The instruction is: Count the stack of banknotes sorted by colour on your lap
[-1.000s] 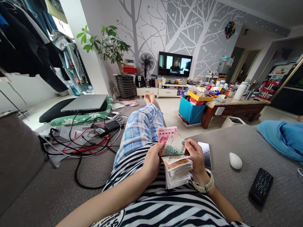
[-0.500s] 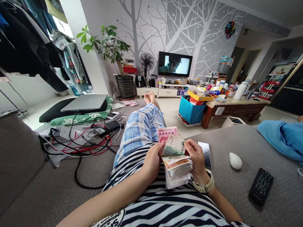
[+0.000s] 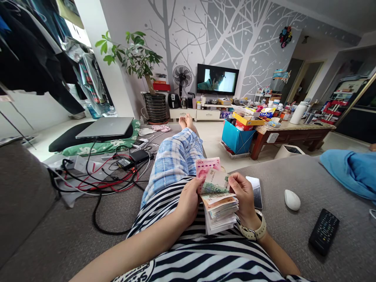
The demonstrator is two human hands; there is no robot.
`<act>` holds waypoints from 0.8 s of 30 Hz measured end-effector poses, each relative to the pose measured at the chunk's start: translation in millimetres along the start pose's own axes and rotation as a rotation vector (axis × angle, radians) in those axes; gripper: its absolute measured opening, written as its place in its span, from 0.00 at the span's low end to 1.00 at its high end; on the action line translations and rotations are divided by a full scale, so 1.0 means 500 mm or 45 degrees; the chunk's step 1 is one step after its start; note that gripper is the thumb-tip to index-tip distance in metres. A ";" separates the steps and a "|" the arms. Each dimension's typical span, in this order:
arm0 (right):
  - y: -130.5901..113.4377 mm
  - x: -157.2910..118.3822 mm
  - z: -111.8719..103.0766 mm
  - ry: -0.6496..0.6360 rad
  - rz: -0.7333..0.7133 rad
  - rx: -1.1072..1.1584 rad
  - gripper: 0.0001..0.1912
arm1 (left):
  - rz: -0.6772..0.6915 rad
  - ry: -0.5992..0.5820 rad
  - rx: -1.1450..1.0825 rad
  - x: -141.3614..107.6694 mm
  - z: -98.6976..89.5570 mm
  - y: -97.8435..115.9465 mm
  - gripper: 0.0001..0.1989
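Between my hands, over the striped shirt, is a fanned stack of banknotes (image 3: 221, 215). My left hand (image 3: 189, 199) is closed on its left side, the thumb pressing on the notes. A pink 100 note (image 3: 207, 164) sticks up at the top of the stack. In front of it a green 50 note (image 3: 216, 182) is bent over, and its right edge is pinched by my right hand (image 3: 243, 196). Below, an orange 20 note (image 3: 225, 203) lies on a thick wad of paler notes whose edges spread downward. A cream watch (image 3: 254, 229) is on my right wrist.
On the grey sofa to the right lie a phone (image 3: 255, 192), a white mouse (image 3: 292, 200) and a black remote (image 3: 324, 232). Tangled cables (image 3: 117, 176) and a laptop (image 3: 105, 127) are at left. A cluttered low table (image 3: 293, 133) stands beyond, near a blue box (image 3: 237, 137).
The green 50 note has bent a little further over, so less of its lower printed figure shows. My hands have barely moved.
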State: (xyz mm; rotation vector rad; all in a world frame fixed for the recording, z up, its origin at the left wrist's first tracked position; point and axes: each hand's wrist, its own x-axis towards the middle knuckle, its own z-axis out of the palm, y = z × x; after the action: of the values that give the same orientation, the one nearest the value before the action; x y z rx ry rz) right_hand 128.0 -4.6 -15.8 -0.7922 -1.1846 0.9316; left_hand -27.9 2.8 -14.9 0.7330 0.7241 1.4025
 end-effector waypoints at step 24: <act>-0.007 -0.008 -0.001 -0.043 -0.045 0.059 0.15 | -0.007 0.064 0.037 -0.007 0.010 0.013 0.07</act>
State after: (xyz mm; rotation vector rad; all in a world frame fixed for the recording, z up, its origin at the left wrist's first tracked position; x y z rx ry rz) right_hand 128.4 -9.6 -14.3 -0.7184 -1.1987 0.9434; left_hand -27.8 -0.5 -6.4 0.7200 0.7861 1.4124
